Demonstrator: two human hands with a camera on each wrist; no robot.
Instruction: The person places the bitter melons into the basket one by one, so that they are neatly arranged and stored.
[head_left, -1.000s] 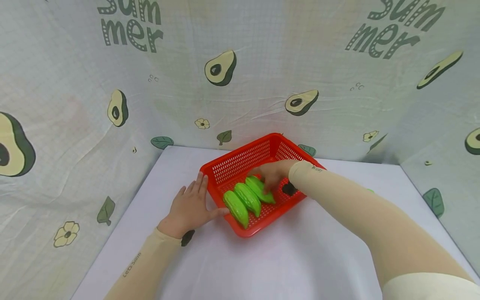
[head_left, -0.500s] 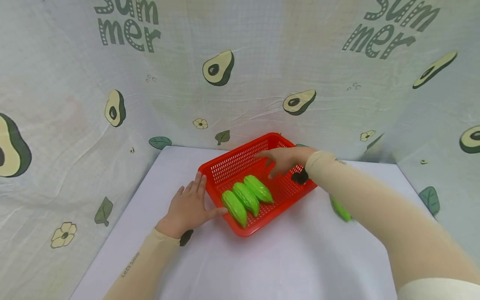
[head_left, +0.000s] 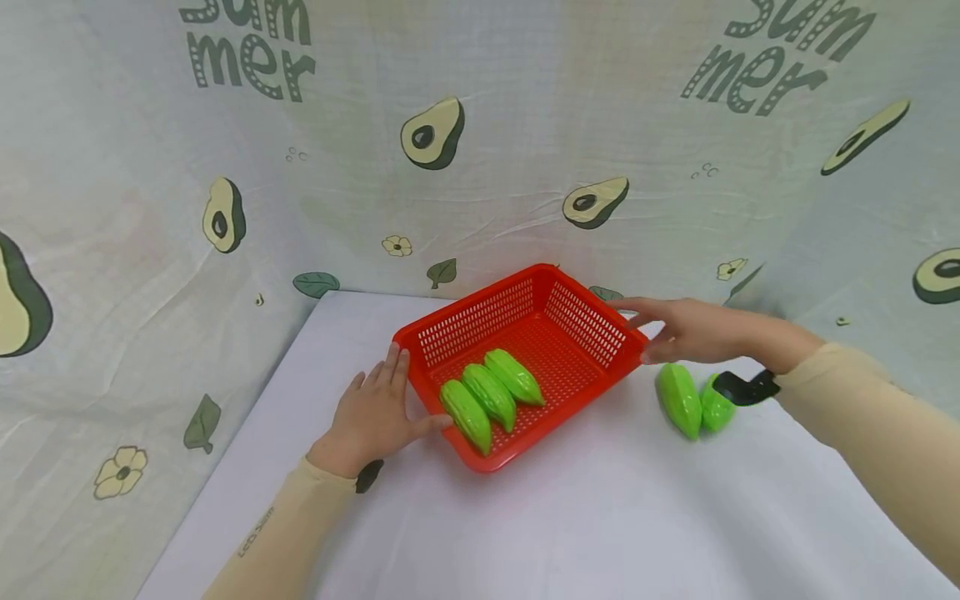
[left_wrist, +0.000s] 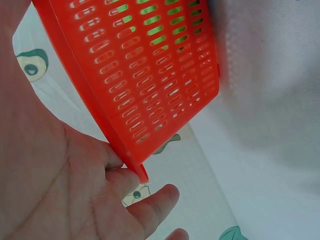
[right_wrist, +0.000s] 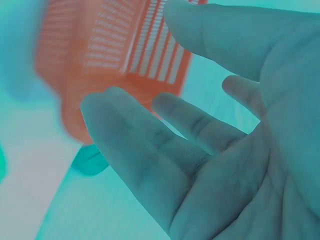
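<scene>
A red plastic basket (head_left: 570,354) with slotted walls stands at an angle on the white table. Three bright green, ridged, pointed fruits (head_left: 489,397), shaped like bitter melons, lie side by side in its left part. My left hand (head_left: 375,417) rests on the left end of the basket with fingers outstretched and thumb over the near rim; the left wrist view shows its fingertips at the rim. Around the basket's right end my right hand (head_left: 686,331) reaches with loosely bent fingers, holding nothing. The right wrist view shows its palm and parted fingers (right_wrist: 135,155) before the basket's wall.
Two more green ridged fruits (head_left: 680,402) lie on the table right of the basket, below the right hand. Behind the table hangs a pale cloth (head_left: 510,192) printed with avocados, leaves and lettering; it also rises along both sides.
My right hand has let go of the rightmost fruit inside the basket and moved out to the right end. The two fruits outside are uncovered. The left hand stays at the basket.
</scene>
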